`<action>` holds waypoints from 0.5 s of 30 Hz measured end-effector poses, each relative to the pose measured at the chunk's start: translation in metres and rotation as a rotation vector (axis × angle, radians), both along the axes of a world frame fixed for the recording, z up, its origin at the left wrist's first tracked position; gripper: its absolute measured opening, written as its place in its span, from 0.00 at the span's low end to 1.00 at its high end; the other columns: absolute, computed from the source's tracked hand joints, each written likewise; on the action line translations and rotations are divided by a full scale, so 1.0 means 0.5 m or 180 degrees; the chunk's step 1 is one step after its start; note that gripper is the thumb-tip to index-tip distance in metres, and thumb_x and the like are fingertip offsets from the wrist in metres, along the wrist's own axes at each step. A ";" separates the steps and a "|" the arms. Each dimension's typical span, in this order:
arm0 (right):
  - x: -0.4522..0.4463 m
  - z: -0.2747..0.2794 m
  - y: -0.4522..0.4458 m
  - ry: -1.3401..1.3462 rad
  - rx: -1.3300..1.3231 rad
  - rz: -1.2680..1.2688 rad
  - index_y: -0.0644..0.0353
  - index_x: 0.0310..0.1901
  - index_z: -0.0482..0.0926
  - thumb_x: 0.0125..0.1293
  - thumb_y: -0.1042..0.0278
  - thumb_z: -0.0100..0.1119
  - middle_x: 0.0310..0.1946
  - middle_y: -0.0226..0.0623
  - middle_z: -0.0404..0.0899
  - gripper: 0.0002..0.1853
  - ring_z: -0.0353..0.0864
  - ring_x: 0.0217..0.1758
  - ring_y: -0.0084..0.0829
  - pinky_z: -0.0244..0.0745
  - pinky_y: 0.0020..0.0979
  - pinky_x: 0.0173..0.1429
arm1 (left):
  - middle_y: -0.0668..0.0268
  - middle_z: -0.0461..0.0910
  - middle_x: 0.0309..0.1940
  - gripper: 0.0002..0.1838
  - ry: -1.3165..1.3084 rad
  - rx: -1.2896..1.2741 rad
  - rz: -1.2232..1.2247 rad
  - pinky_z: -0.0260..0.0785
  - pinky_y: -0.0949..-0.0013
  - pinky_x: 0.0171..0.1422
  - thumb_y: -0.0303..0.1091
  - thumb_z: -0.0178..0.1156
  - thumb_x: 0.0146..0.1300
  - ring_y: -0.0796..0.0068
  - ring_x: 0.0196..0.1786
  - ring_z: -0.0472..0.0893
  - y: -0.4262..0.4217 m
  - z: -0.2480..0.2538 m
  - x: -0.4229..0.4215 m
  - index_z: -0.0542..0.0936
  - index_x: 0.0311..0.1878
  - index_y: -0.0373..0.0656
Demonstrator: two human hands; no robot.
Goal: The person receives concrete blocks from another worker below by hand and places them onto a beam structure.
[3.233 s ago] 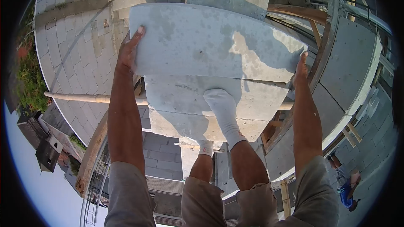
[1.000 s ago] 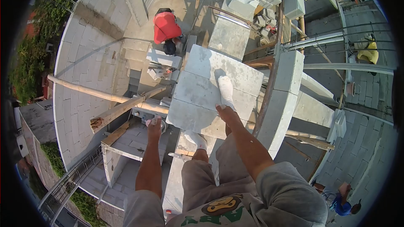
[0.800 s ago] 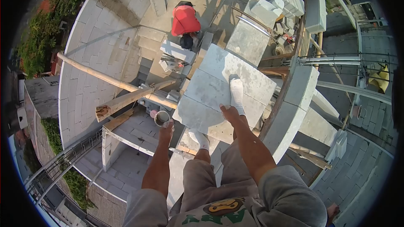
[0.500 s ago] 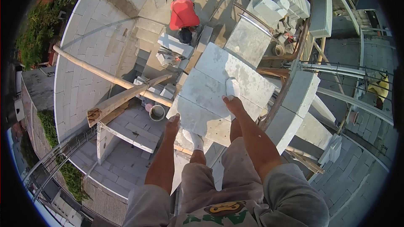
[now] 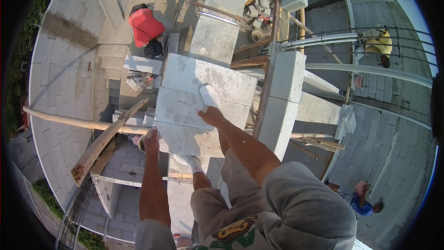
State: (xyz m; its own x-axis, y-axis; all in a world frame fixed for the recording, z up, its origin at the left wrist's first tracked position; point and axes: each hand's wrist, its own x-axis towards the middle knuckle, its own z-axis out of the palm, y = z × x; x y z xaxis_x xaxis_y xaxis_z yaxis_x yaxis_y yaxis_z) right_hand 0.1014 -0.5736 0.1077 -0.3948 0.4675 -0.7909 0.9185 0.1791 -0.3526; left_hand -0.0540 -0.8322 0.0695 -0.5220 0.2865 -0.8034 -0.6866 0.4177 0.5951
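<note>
At left, a bamboo pole (image 5: 69, 118) crosses a wooden beam (image 5: 99, 144). A bucket (image 5: 141, 144) shows partly behind the left hand (image 5: 151, 140), whose finger spacing cannot be determined. Grey slabs (image 5: 178, 106) lie edge to edge at centre, under a socked foot (image 5: 209, 96). The right hand (image 5: 211, 116) appears above them; its finger state is likewise indeterminable. A block wall (image 5: 280, 106) stands right.

Right hand (image 5: 212, 116) over pale slabs (image 5: 178, 107) | left hand (image 5: 151, 140) near their edge | red-topped person (image 5: 146, 27) bent
</note>
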 end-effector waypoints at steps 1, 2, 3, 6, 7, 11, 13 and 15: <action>0.001 -0.011 -0.016 0.0003 -0.0057 0.0045 0.65 0.38 0.79 0.60 0.41 0.52 0.35 0.52 0.80 0.28 0.80 0.44 0.48 0.71 0.41 0.50 | 0.68 0.72 0.32 0.17 -0.0057 -0.0016 0.0045 0.68 0.73 0.42 0.43 0.57 0.65 0.79 0.34 0.72 -0.022 -0.008 0.007 0.76 0.42 0.36; 0.004 -0.023 -0.033 0.0007 -0.0111 0.0095 0.65 0.37 0.79 0.60 0.41 0.52 0.35 0.52 0.81 0.28 0.80 0.44 0.48 0.71 0.41 0.50 | 0.70 0.71 0.29 0.15 -0.0113 -0.0033 0.0091 0.68 0.74 0.40 0.43 0.57 0.65 0.80 0.32 0.72 -0.045 -0.016 0.013 0.76 0.40 0.38; 0.008 -0.027 -0.044 0.0011 -0.0161 0.0159 0.65 0.37 0.80 0.61 0.42 0.51 0.35 0.51 0.81 0.27 0.80 0.44 0.48 0.71 0.41 0.50 | 0.72 0.70 0.27 0.14 -0.0158 -0.0109 0.0174 0.67 0.75 0.38 0.42 0.57 0.65 0.82 0.29 0.70 -0.060 -0.013 0.024 0.75 0.38 0.40; 0.015 -0.006 -0.079 -0.0041 -0.0197 0.0368 0.66 0.42 0.77 0.63 0.43 0.49 0.39 0.52 0.80 0.27 0.78 0.49 0.48 0.70 0.43 0.53 | 0.75 0.66 0.23 0.13 -0.0317 -0.0236 0.0285 0.64 0.77 0.34 0.44 0.57 0.65 0.84 0.25 0.67 -0.077 0.028 0.045 0.74 0.35 0.43; 0.012 -0.002 -0.086 -0.0012 -0.0110 0.0461 0.66 0.44 0.76 0.64 0.44 0.48 0.40 0.52 0.79 0.27 0.77 0.50 0.49 0.69 0.43 0.54 | 0.76 0.65 0.22 0.13 -0.0371 -0.0272 0.0300 0.64 0.77 0.33 0.45 0.57 0.64 0.85 0.24 0.66 -0.083 0.044 0.049 0.73 0.34 0.44; 0.016 0.015 -0.086 -0.0271 -0.0253 0.0631 0.67 0.47 0.74 0.65 0.45 0.48 0.44 0.53 0.78 0.28 0.75 0.53 0.48 0.69 0.43 0.55 | 0.74 0.66 0.26 0.20 -0.0457 -0.0374 0.0416 0.66 0.75 0.38 0.50 0.57 0.63 0.80 0.29 0.69 -0.131 0.001 0.065 0.73 0.40 0.40; 0.017 0.017 -0.078 -0.0307 -0.0226 0.0684 0.67 0.47 0.74 0.65 0.45 0.48 0.44 0.53 0.78 0.28 0.76 0.52 0.48 0.69 0.44 0.55 | 0.71 0.67 0.29 0.23 -0.0397 -0.0265 0.0592 0.67 0.72 0.41 0.52 0.57 0.63 0.77 0.32 0.70 -0.138 -0.009 0.071 0.73 0.44 0.38; 0.008 0.023 -0.069 -0.0375 -0.0353 0.0675 0.67 0.48 0.74 0.64 0.45 0.48 0.45 0.53 0.78 0.27 0.75 0.53 0.48 0.69 0.43 0.56 | 0.69 0.69 0.33 0.27 -0.0415 -0.0145 0.0650 0.67 0.69 0.43 0.53 0.57 0.63 0.74 0.36 0.71 -0.144 -0.018 0.066 0.72 0.49 0.36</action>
State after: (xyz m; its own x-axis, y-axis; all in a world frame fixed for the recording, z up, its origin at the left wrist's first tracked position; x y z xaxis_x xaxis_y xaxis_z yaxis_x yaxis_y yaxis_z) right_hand 0.1053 -0.6083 0.1192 -0.3768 0.2920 -0.8790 0.9004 0.3381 -0.2737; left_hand -0.0209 -0.9043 0.0606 -0.4564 0.1476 -0.8775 -0.8293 0.2868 0.4796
